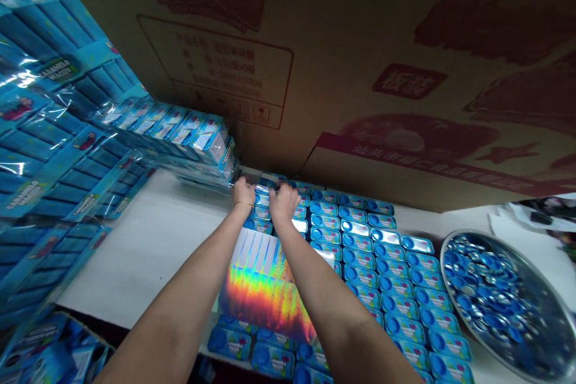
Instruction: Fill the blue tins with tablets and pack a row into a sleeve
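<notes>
Both my hands reach to the far end of rows of small blue tins (pixel 359 243) with printed lids. My left hand (pixel 243 192), a thin bracelet at its wrist, is at the left edge of the far tins, fingers curled. My right hand (pixel 284 201) is just beside it, fingers bent down over the tins. A shiny strip or lid edge shows between the fingertips, but what they pinch is too small and blurred to tell. Under my forearms a rainbow-reflecting sticker sheet (pixel 265 297) lies on top of the tins.
Small blue boxes (pixel 209 135) stand in a row at the back left. Film-wrapped stacks of blue packs (pixel 49 150) rise on the left. A large cardboard box (pixel 333 90) walls off the back. At right, a metal bowl (pixel 508 300) holds many small blue-and-silver discs. The table (pixel 148 240) is white.
</notes>
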A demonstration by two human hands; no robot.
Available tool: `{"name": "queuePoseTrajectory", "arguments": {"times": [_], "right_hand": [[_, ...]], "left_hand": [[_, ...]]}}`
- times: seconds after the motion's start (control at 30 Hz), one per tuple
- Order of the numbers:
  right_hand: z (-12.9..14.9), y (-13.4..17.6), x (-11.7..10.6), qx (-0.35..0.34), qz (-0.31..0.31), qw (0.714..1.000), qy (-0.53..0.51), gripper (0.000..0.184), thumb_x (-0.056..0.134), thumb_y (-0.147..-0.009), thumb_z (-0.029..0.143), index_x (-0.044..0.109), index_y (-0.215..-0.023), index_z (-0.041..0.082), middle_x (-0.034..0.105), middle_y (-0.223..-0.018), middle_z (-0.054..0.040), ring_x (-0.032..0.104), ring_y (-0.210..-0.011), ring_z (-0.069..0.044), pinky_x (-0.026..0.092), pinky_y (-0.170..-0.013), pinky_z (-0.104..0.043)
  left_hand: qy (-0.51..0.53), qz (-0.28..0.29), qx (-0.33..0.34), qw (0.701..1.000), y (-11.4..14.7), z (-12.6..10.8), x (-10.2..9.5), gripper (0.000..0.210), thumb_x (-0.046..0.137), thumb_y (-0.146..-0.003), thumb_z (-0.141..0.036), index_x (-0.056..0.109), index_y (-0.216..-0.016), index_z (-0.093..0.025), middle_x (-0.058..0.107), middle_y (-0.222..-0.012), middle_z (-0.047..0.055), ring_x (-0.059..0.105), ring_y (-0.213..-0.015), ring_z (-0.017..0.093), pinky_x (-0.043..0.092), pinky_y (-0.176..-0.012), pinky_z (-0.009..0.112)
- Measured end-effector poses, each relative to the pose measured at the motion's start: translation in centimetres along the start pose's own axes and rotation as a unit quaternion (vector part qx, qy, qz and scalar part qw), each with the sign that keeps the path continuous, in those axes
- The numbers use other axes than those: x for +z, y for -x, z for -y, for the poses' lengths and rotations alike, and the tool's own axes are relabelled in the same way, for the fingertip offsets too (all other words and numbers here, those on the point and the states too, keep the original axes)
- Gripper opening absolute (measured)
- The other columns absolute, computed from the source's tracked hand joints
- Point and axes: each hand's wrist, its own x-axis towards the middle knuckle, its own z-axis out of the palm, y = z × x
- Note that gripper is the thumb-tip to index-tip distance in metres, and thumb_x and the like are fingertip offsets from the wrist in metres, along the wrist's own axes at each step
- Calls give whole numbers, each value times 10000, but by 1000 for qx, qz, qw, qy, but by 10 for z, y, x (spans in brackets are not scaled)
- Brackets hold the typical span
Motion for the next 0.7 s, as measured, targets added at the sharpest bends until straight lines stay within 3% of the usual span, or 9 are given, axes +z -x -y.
{"name": "queuePoseTrajectory", "arguments": {"times": [0.07, 0.2, 0.3, 0.37, 0.43, 0.53, 0.7], "right_hand": [[-5, 1, -6, -35, 24, 998, 47, 257, 407, -816, 245, 627, -945, 209, 572, -891, -99, 440, -861, -232, 249, -711, -338], [-12, 4, -26, -175, 92, 968, 153, 348, 369, -835, 191, 555, -1102, 316, 530, -963, -69, 419, -900, -216, 229, -727, -340], [-19, 6, -44, -217, 133, 952, 172, 366, 362, -832, 174, 544, -1124, 301, 518, -971, -72, 433, -889, -206, 239, -726, -334], [-28, 13, -56, -222, 144, 954, 145, 354, 349, -842, 177, 555, -1110, 280, 517, -984, -62, 450, -888, -187, 256, -722, -314], [-39, 29, -66, -242, 144, 953, 107, 334, 344, -857, 195, 559, -1101, 269, 529, -978, -46, 464, -893, -169, 273, -723, -296], [-57, 63, -72, -280, 146, 943, 100, 286, 385, -861, 263, 565, -1084, 268, 554, -953, -41, 472, -882, -174, 294, -723, -300], [-73, 106, -56, -318, 129, 928, 145, 322, 397, -864, 280, 494, -1167, 231, 550, -1035, -87, 452, -887, -209, 343, -703, -333]], "left_hand": [[-7, 9, 5, 1000, -1, -3, -2, 292, 560, -650, -162, 622, -930, -106, 667, -760, 114, 602, -767, 233, 420, -695, 306], [-8, 10, 35, 999, 15, -8, -19, 289, 462, -720, -146, 621, -961, -130, 656, -917, 108, 582, -868, 208, 406, -763, 287], [-26, 30, 136, 990, 46, 1, -39, 286, 422, -783, -232, 598, -1002, -179, 614, -1016, 71, 535, -948, 181, 374, -831, 286], [-79, 83, 230, 966, 70, 12, -50, 255, 478, -764, -348, 615, -935, -218, 581, -1037, 58, 488, -997, 210, 348, -861, 344], [-140, 129, 284, 940, 91, 23, -55, 242, 557, -701, -412, 623, -859, -240, 542, -1075, 58, 439, -1040, 251, 326, -858, 406], [-180, 139, 296, 928, 110, 33, -52, 186, 621, -658, -368, 605, -776, -226, 500, -1121, 65, 407, -1052, 268, 325, -823, 424], [-133, 88, 288, 944, 118, 35, -41, 112, 581, -708, -311, 563, -682, -204, 514, -1069, 54, 421, -1004, 239, 343, -800, 386]]}}
